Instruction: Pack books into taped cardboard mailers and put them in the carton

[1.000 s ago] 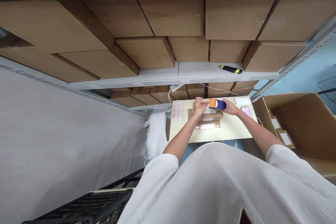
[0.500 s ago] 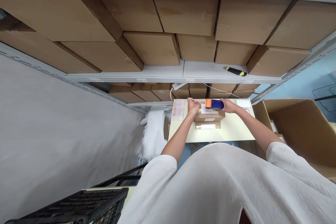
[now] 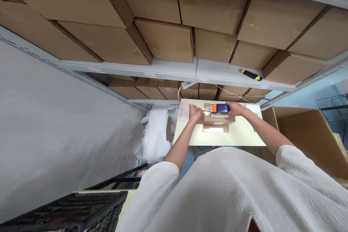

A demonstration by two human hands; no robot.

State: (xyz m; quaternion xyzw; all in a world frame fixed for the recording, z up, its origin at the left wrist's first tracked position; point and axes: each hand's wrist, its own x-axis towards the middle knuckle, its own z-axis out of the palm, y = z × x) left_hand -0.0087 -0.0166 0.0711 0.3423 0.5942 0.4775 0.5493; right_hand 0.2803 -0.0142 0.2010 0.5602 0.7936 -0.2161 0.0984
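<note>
Tape dispenser (image 3: 220, 108), dark blue with an orange front end, is in the person's right hand (image 3: 235, 108), over the top of a small cardboard box (image 3: 219, 120) on the cream tabletop (image 3: 233, 136). The right hand is closed around the rear of the dispenser, its fingers wrapped and the orange end pointing toward the left hand (image 3: 194, 112); whether the dispenser touches the box cannot be told from this angle. The left hand is also closed, its fingers drawn together at the near-side end of a clear tape strip (image 3: 206, 109), which shines in the gap between the hand and the orange end. How the single fingertips press on the strip is too small to make out. The left hand is just beside the box, to its left, and the two hands are apart, with the strip and dispenser between them

The box has white patches on its top and front. Just in front of it lies a lower cardboard piece (image 3: 216, 129) with a white patch and a shiny edge. A pinkish translucent sheet (image 3: 185, 110) lies at the table's left end, near the left hand, and a white paper (image 3: 252, 108) at the right, beyond the right forearm
</note>
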